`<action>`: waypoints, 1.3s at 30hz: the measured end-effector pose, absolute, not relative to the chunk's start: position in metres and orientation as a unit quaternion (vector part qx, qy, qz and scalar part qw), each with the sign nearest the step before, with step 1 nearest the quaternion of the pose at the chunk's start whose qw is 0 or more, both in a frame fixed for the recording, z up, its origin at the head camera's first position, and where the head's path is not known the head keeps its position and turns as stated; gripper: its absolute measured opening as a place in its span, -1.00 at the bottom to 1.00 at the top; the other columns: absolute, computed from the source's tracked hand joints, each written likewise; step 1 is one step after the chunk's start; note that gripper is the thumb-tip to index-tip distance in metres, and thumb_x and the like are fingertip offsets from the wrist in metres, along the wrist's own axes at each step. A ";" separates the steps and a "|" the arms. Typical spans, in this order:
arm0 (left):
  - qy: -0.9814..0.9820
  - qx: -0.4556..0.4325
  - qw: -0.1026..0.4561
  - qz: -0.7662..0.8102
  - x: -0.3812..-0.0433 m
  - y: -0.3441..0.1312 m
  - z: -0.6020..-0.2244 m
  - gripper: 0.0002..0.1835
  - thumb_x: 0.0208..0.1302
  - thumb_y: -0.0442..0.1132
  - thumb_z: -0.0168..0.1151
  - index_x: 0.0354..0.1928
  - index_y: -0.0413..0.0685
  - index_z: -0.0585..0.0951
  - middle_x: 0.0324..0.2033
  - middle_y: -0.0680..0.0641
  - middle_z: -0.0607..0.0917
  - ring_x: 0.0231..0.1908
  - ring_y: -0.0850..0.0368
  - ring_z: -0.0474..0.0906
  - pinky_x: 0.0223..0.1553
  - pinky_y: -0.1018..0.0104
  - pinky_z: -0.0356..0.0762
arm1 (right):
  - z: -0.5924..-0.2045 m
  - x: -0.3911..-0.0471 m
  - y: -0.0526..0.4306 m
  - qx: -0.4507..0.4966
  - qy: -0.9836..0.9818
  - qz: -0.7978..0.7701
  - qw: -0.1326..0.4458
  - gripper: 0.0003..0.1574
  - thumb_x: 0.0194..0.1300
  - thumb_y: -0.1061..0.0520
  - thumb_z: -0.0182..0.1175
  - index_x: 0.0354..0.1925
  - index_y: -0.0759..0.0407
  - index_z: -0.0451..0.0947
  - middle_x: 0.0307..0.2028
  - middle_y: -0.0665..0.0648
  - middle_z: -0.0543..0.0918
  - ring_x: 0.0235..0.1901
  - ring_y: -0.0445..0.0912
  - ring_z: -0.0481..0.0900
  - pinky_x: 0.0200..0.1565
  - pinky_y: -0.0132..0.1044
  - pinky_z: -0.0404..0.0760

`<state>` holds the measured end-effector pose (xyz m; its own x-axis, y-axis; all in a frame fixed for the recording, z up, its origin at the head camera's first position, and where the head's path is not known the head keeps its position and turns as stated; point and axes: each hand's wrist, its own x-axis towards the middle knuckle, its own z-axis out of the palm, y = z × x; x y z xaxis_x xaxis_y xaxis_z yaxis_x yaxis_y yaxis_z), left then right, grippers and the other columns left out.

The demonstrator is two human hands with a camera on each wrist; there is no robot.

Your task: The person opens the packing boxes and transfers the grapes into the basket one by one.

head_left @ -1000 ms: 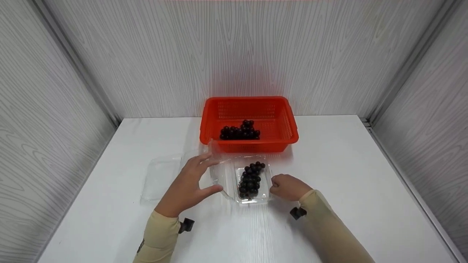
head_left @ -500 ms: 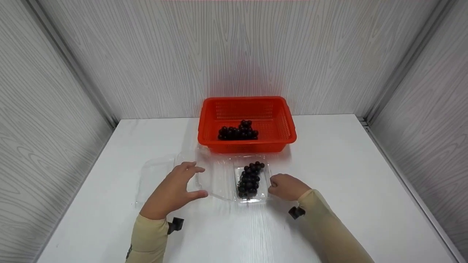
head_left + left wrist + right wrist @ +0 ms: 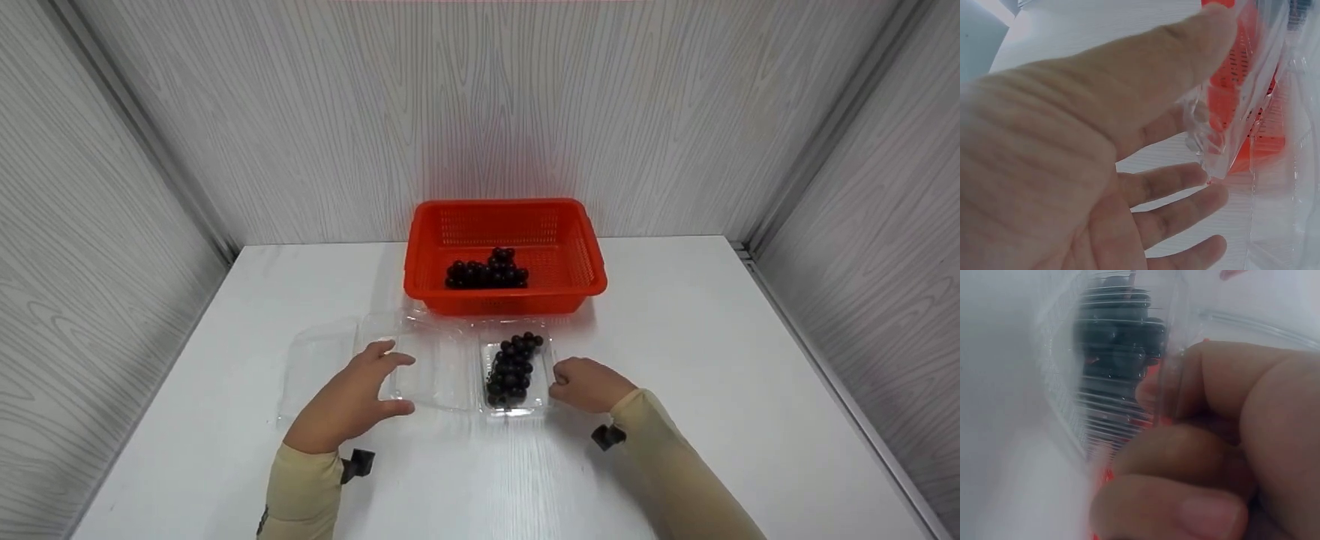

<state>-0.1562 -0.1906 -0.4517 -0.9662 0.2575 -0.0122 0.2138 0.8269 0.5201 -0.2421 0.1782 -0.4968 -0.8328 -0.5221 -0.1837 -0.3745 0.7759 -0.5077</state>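
Observation:
A clear plastic clamshell container (image 3: 540,394) lies unfolded on the white table, with a bunch of dark grapes (image 3: 511,369) in its right half. Its lid (image 3: 446,375) is folded out to the left. My right hand (image 3: 592,384) pinches the right rim of the container; the right wrist view shows curled fingers (image 3: 1168,450) at that rim and the grapes through the ribbed wall. My left hand (image 3: 345,405) is beside the lid's left edge, fingers and thumb spread apart. In the left wrist view, the fingertips of the left hand (image 3: 1145,185) are at the clear plastic.
Behind the container stands a red perforated basket (image 3: 506,304) with more dark grapes (image 3: 484,274) inside. Another clear plastic container (image 3: 311,360) lies at the left, partly behind the left hand. Wood-grain panels (image 3: 510,112) surround the table (image 3: 712,337) at the back and sides.
The lid has swung from standing raised to lying lower on the left. My left hand has moved left and slightly down with it. The right hand has stayed at the rim.

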 end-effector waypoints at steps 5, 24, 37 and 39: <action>0.958 0.112 0.046 0.260 -0.155 -0.189 -0.452 -0.32 0.21 -0.14 0.54 0.36 -0.01 0.53 0.48 -0.23 0.34 0.38 -0.19 0.41 0.33 -0.10 0.46 | -0.498 -0.242 0.177 -0.246 0.928 -0.233 0.153 -0.69 0.28 0.19 0.08 -0.60 0.04 0.31 -0.63 -0.07 0.25 -0.52 -0.14 0.21 -0.39 -0.25 0.25; 0.963 0.073 0.013 0.260 -0.155 -0.181 -0.450 -0.29 0.33 -0.01 0.41 0.43 -0.15 0.46 0.38 -0.27 0.45 0.39 -0.26 0.37 0.38 -0.19 0.37 | -0.498 -0.244 0.179 -0.245 0.929 -0.229 0.158 -0.68 0.33 0.16 0.12 -0.57 0.04 0.37 -0.63 -0.07 0.30 -0.54 -0.15 0.25 -0.41 -0.25 0.28; 0.953 0.168 -0.033 0.251 -0.164 -0.144 -0.458 -0.10 0.23 0.10 0.50 0.54 0.02 0.35 0.42 -0.09 0.46 0.42 -0.09 0.35 0.42 0.00 0.36 | -0.486 -0.242 0.175 -0.246 0.927 -0.270 0.082 -0.63 0.45 0.02 0.22 -0.51 0.01 0.39 -0.63 -0.10 0.34 -0.54 -0.19 0.27 -0.41 -0.26 0.33; 0.954 0.163 -0.044 0.246 -0.167 -0.138 -0.462 -0.10 0.23 0.10 0.50 0.54 -0.01 0.35 0.40 -0.12 0.47 0.40 -0.13 0.37 0.41 -0.04 0.37 | -0.482 -0.242 0.169 -0.244 0.925 -0.285 0.052 -0.73 0.45 0.02 0.23 -0.42 0.01 0.46 -0.58 -0.09 0.41 -0.52 -0.16 0.34 -0.40 -0.25 0.39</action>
<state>-0.1672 -0.1381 -0.4617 -0.9432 0.2894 0.1635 0.3323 0.8257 0.4558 -0.2423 0.1691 -0.4825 -0.8751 -0.4819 0.0436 -0.4228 0.7177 -0.5532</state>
